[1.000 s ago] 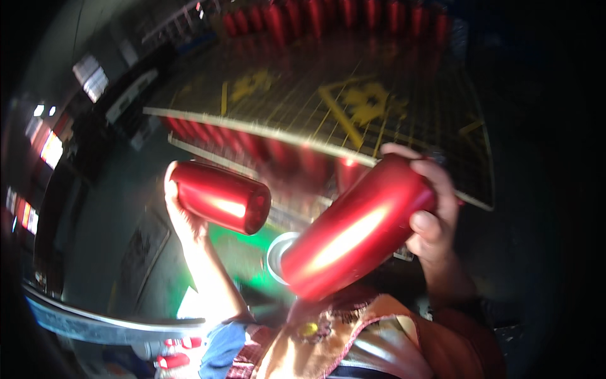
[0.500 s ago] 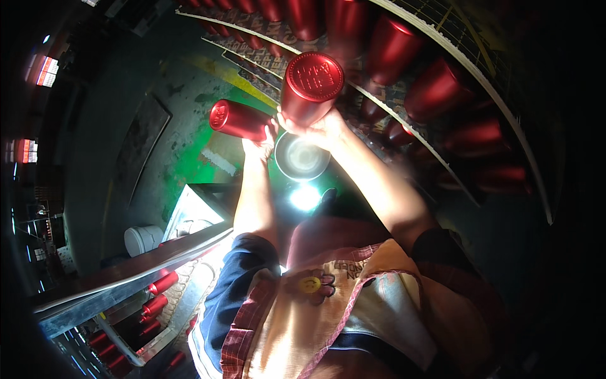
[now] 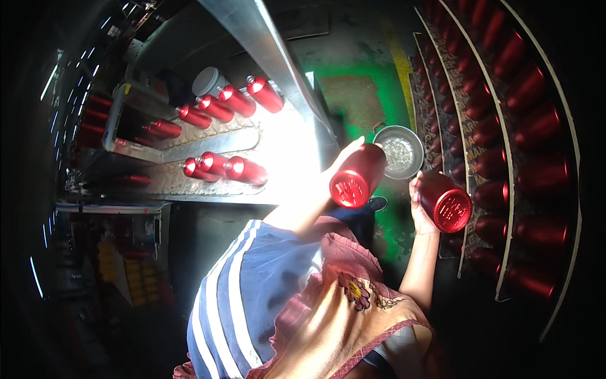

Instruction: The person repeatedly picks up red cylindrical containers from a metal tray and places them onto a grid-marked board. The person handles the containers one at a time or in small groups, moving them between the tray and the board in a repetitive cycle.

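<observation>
Markings (image 3: 452,210) on red bottles (image 3: 358,174) in fingers (image 3: 415,188)

The person wears a blue short-sleeved top (image 3: 273,271) with three white stripes running down the left shoulder and sleeve; over it lies a tan-orange apron (image 3: 334,322), edged with a gathered maroon ruffle (image 3: 293,303) and carrying a dark flower patch (image 3: 355,292) with a yellow centre; the left hand (image 3: 346,156) and right hand (image 3: 420,211) are bare; below shows a dark shoe (image 3: 378,203)

Gap between held bottles (image 3: 358,175); pot (image 3: 417,150) beyond; shelves (image 3: 507,164) block right, glare-lit conveyor (image 3: 214,144) apparently left.
</observation>
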